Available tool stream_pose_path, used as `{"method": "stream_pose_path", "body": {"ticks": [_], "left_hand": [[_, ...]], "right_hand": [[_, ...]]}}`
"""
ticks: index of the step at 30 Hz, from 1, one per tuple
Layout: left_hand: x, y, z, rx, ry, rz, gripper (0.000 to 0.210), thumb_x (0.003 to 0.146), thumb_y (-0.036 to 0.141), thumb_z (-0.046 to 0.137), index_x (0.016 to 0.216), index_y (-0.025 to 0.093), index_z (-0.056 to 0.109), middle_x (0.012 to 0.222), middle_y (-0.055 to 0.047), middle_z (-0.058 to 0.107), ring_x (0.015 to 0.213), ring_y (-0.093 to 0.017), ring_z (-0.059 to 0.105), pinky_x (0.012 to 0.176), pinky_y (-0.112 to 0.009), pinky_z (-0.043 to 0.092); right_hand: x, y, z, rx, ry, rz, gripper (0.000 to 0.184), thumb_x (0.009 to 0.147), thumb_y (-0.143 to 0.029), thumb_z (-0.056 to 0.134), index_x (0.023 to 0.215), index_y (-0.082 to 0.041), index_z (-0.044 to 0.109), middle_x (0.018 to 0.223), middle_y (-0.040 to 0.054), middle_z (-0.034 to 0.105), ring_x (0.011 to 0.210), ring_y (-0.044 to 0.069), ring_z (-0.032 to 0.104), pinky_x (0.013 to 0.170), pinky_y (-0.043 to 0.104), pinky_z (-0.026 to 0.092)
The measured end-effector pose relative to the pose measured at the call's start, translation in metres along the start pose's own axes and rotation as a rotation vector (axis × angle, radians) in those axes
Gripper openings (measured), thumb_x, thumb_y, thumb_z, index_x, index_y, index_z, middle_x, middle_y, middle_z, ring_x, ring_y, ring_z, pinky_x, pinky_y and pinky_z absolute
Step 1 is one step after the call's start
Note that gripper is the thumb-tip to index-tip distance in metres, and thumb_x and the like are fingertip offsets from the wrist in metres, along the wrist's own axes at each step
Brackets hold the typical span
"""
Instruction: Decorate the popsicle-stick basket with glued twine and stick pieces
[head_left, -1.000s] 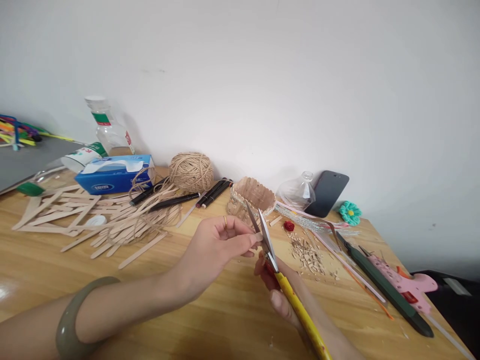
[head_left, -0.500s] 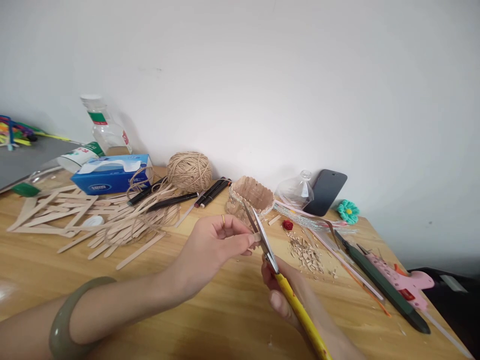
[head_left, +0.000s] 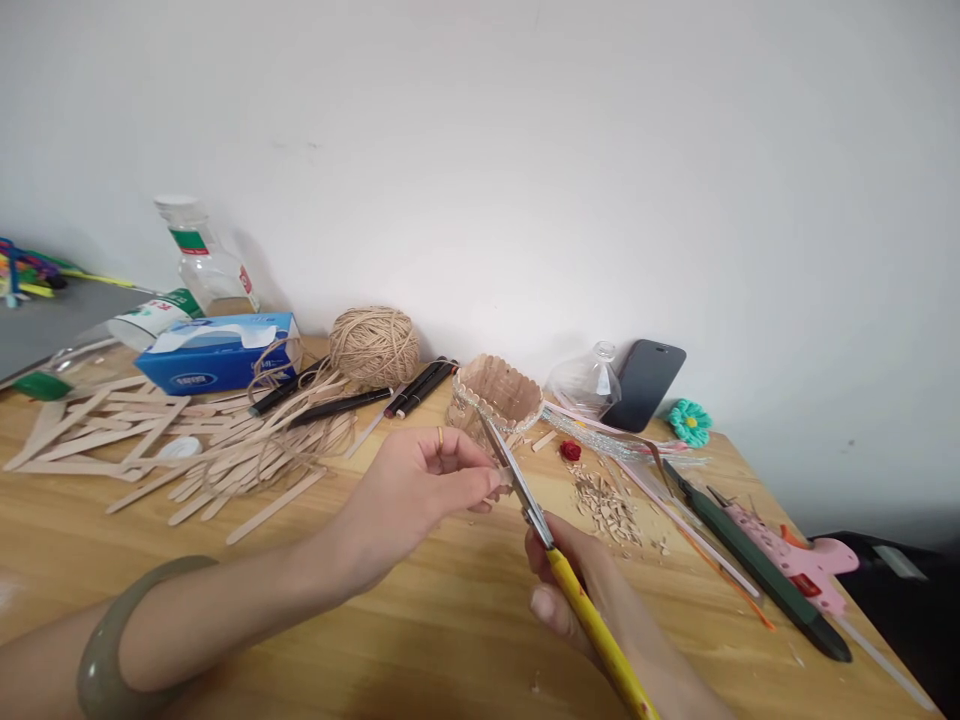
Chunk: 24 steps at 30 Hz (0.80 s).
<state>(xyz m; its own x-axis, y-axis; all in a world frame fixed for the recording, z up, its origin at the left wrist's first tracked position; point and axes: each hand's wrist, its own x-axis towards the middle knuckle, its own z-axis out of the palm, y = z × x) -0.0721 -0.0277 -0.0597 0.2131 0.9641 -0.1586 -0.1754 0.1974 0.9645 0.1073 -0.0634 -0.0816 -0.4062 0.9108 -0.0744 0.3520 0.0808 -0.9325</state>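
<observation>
Right fingers [head_left: 544, 606] wrap the yellow-handled scissors [head_left: 581, 600] (blades nearly together); left fingers [head_left: 472, 487] pinched beside them, contents indiscernible.

The blurred print on the blue box [head_left: 225, 368], upright bottle [head_left: 210, 268] and lying bottle [head_left: 154, 316] cannot be read.

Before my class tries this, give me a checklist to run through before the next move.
1. Right hand holding the scissors by the yellow handle: ok.
2. Left hand well clear of the blades: not ok; its fingertips are right beside them.
3. Anything firmly pinched in the left hand: cannot tell; fingers hide it.
4. Pale chips kept together: not ok; some lie scattered.
5. Pink glue gun set down: ok.
</observation>
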Motion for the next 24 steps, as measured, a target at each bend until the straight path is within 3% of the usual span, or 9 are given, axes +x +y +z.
{"method": "stream_pose_path", "body": {"ticks": [13,18,24], "left_hand": [[0.004,0.004,-0.003,-0.035,-0.054,-0.034,0.012,0.064,0.021,0.072,0.06,0.014,0.063,0.061,0.0,0.069,0.06,-0.01,0.061,0.057,-0.02,0.049],[0.002,0.004,-0.005,-0.083,-0.083,-0.072,0.011,0.065,0.018,0.071,0.064,0.014,0.06,0.061,0.001,0.069,0.06,-0.01,0.063,0.055,-0.019,0.048],[0.004,0.002,-0.004,-0.087,-0.057,-0.087,0.012,0.063,0.016,0.072,0.066,0.015,0.061,0.061,0.003,0.068,0.061,-0.009,0.062,0.056,-0.018,0.048]], "right_hand": [[0.003,0.012,0.0,-0.008,0.009,0.079,0.059,0.067,-0.078,0.051,0.066,-0.021,0.038,0.06,-0.0066,0.026,0.055,0.01,0.021,0.049,0.024,0.02],[0.001,0.019,-0.005,0.07,-0.084,0.008,0.06,0.073,-0.079,0.042,0.075,-0.019,0.045,0.066,-0.003,0.037,0.059,0.011,0.029,0.051,0.024,0.025],[-0.002,0.025,-0.006,0.057,-0.12,0.048,0.055,0.078,-0.072,0.044,0.093,-0.02,0.05,0.082,0.0021,0.046,0.073,0.016,0.041,0.064,0.028,0.036]]}}
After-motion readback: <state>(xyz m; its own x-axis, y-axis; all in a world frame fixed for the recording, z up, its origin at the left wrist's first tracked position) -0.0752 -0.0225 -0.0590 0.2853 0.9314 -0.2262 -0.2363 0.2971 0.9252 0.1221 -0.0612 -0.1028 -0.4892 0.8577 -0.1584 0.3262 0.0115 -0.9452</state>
